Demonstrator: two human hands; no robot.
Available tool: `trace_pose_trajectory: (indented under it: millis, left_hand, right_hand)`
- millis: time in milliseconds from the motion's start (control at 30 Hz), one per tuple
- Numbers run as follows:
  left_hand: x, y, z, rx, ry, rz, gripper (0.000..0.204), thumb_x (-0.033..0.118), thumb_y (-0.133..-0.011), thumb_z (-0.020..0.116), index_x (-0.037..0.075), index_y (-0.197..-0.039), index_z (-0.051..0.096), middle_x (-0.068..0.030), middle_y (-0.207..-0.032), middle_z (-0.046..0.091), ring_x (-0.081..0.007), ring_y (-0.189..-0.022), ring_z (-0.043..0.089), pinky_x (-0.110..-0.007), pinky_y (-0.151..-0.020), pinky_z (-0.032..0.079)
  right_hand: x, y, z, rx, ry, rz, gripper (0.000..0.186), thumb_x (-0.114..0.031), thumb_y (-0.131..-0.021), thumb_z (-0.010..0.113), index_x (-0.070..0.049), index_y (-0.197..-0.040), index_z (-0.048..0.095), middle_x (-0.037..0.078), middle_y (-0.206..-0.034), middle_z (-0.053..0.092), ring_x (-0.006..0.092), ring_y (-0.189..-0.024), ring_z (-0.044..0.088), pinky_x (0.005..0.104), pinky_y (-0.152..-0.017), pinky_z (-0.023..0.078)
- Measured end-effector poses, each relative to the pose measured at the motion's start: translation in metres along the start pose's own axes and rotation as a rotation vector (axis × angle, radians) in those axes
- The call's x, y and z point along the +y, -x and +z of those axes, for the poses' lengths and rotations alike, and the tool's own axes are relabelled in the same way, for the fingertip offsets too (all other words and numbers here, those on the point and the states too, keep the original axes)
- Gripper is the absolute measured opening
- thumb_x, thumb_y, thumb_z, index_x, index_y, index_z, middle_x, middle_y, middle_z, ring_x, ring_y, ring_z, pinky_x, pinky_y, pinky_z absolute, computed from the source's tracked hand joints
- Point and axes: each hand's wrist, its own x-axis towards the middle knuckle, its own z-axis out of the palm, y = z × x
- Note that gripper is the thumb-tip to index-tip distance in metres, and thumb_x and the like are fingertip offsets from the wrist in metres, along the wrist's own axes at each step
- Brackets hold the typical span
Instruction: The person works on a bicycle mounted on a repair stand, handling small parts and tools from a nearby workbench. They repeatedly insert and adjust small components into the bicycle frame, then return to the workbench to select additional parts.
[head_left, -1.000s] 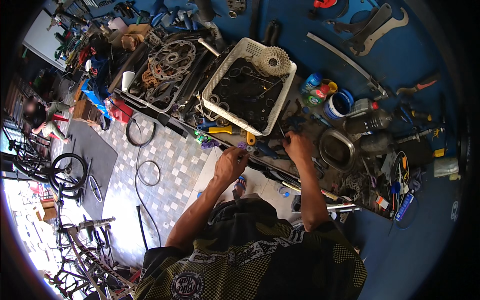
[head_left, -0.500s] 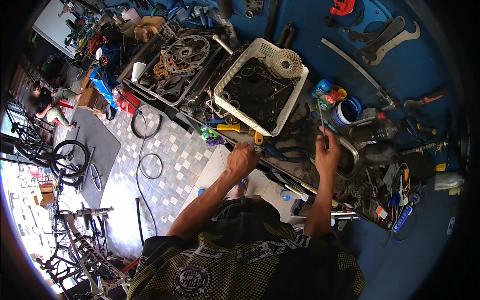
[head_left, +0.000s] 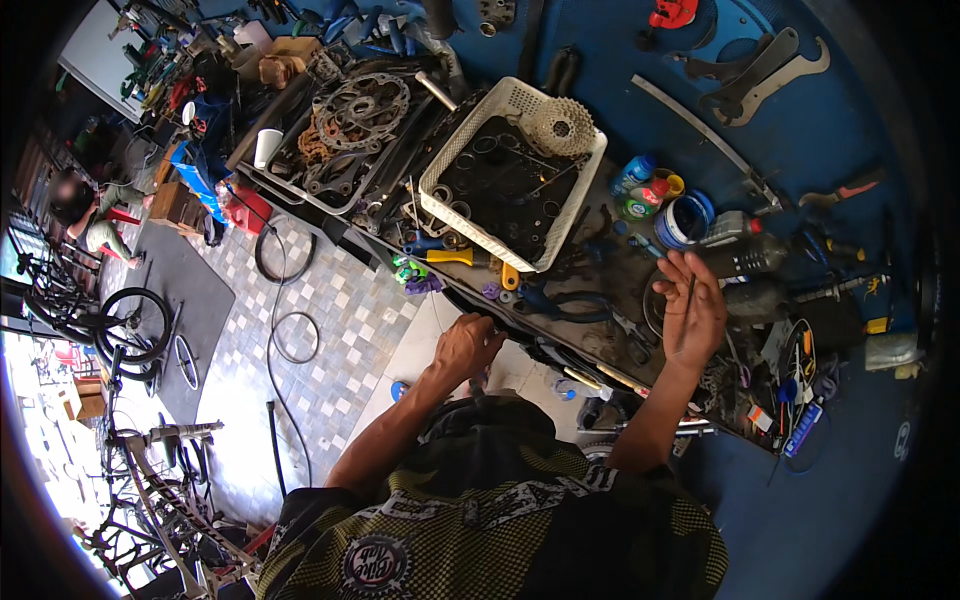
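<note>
My left hand [head_left: 468, 345] hovers just off the bench's front edge, fingers curled together; whatever they hold, if anything, is hidden. My right hand [head_left: 694, 312] is raised over the right part of the bench, palm turned up. A thin rod-like tool [head_left: 690, 292] seems to lie along its palm, pinned by the thumb while the fingers are nearly straight. Between the hands, blue-handled pliers [head_left: 560, 308] rest on the bench. A small purple ring [head_left: 490, 290] and a yellow-handled tool [head_left: 510, 275] lie close beyond my left hand.
A white plastic basket [head_left: 437, 205] holds rings, small parts and a cassette sprocket [head_left: 558, 127]. Left of it sits a tray with chainrings [head_left: 362, 110]. Bottles [head_left: 632, 175] and a blue-white tub [head_left: 684, 220] stand behind my right hand. Wrenches [head_left: 770, 80] hang on the blue wall.
My left hand has drawn back from the bench edge toward my body. My right hand has moved right and turned palm up, tipping the rod that had pointed away.
</note>
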Motion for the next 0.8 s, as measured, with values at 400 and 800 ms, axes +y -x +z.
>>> trace_pose_trajectory:
  millis: [400, 800]
  left_hand:
    - [-0.012, -0.016, -0.031, 0.103, -0.04, -0.005, 0.02, 0.023, -0.09, 0.079, 0.004, -0.087, 0.071, -0.0138, -0.093, 0.072, -0.0358, -0.089, 0.071, -0.047, -0.077, 0.057]
    - [-0.054, -0.129, -0.059, 0.315, 0.048, -0.357, 0.043, 0.031, -0.095, 0.072, -0.003, -0.122, 0.072, -0.0223, -0.107, 0.078, -0.035, -0.095, 0.077, -0.043, -0.085, 0.06]
  right_hand:
    - [0.0, 0.0, 0.014, 0.382, 0.157, 0.14, 0.029, -0.034, -0.107, 0.066, -0.008, -0.095, 0.058, 0.006, -0.072, 0.059, 0.0068, -0.048, 0.04, 0.0239, -0.046, 0.029]
    - [0.1, 0.013, 0.056, 0.127, 0.469, 0.383, 0.035, -0.026, -0.094, 0.085, -0.003, -0.115, 0.069, -0.005, -0.078, 0.062, 0.0047, -0.071, 0.054, 0.0234, -0.066, 0.045]
